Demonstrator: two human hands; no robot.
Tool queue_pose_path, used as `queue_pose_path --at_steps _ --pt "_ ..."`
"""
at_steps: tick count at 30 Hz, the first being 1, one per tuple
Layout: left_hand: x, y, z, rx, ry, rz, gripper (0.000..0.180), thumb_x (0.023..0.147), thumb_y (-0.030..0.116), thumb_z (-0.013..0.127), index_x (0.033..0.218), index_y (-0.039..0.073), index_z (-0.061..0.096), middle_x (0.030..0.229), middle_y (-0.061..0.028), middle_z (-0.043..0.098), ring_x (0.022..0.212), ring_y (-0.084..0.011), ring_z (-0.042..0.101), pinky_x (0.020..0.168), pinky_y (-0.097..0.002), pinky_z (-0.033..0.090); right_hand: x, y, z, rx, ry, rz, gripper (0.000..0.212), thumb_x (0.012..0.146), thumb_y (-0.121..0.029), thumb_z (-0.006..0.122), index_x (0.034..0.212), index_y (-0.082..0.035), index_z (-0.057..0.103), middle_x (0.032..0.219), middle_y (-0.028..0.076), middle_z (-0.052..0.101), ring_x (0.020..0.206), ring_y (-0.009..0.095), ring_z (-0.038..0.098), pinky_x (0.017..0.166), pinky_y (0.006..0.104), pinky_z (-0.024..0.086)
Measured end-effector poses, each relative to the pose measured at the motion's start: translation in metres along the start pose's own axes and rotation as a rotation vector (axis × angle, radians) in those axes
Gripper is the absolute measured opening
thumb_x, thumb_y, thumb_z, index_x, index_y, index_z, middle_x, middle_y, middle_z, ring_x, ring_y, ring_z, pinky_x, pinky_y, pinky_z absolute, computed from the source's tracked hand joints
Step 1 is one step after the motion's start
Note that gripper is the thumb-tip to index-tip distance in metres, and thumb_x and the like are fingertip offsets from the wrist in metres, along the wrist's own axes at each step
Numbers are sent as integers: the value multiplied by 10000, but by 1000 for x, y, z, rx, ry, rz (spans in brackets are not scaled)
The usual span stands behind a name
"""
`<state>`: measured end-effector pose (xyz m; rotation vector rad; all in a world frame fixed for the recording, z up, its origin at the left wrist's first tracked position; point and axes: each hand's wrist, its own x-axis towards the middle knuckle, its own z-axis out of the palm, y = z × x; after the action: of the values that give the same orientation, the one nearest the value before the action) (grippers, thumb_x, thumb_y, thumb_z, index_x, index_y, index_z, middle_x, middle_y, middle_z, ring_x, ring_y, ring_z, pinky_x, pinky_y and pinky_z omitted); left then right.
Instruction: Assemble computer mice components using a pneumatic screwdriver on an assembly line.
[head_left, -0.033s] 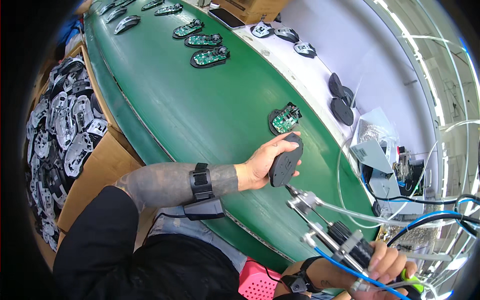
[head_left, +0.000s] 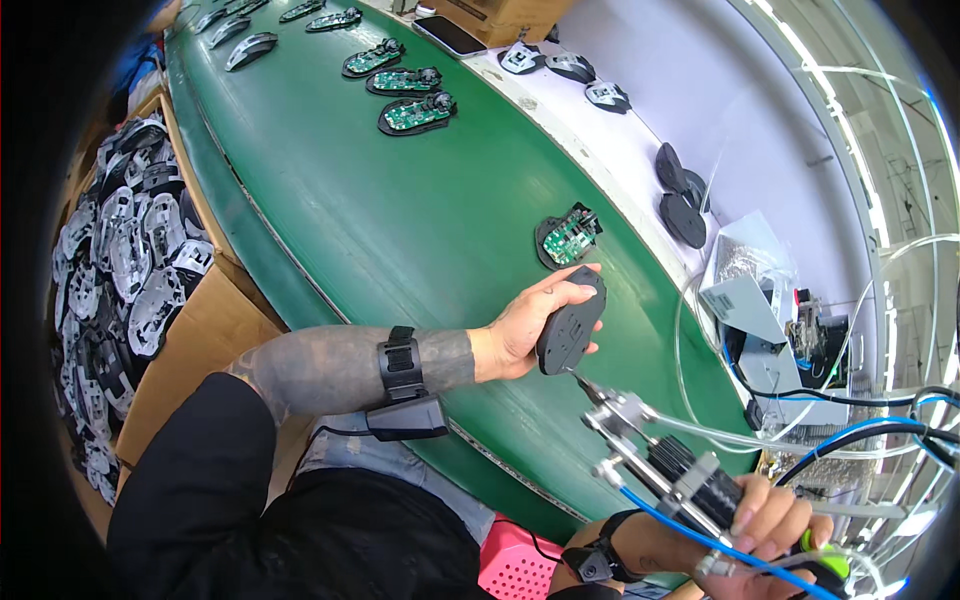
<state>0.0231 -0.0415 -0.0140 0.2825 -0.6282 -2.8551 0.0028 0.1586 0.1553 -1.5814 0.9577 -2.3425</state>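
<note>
My left hand grips a black computer mouse with its flat underside turned toward me. The thumb lies across its upper end and the fingers wrap behind. My right hand is closed around a power screwdriver fitted with a metal frame, a clear tube and a blue hose. Its thin bit points at the lower end of the mouse; whether it touches, I cannot tell. Just beyond my left hand, a mouse base with a green circuit board lies on the green belt.
Several mouse bases with boards and grey shells lie farther up the belt. A cardboard box full of shells stands at left. The white ledge holds a phone and mouse parts. Hoses hang at right.
The screwdriver's body has shifted slightly right and down, away from the mouse, and more of its thin bit shows. My left hand and the mouse stay almost still.
</note>
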Motion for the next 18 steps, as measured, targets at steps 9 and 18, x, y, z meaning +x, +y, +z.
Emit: queue_pose_path --at_steps 9,18 --pt "-3 -1 3 -15 -65 -27 488 893 206 526 1353 149 374 1173 -71 482 958 -206 558 795 -389 545 3 13 -1 1 -10 65 453 913 -374 525 1228 -51 492 796 68 530 688 198 513 662 346 392" --pt "-6 -18 6 913 -84 376 447 913 337 553 1247 46 490 1174 -152 532 1003 -264 571 841 -353 498 0 20 1 -125 34 30 440 907 -375 522 1192 -45 466 705 54 473 562 160 451 532 313 365"
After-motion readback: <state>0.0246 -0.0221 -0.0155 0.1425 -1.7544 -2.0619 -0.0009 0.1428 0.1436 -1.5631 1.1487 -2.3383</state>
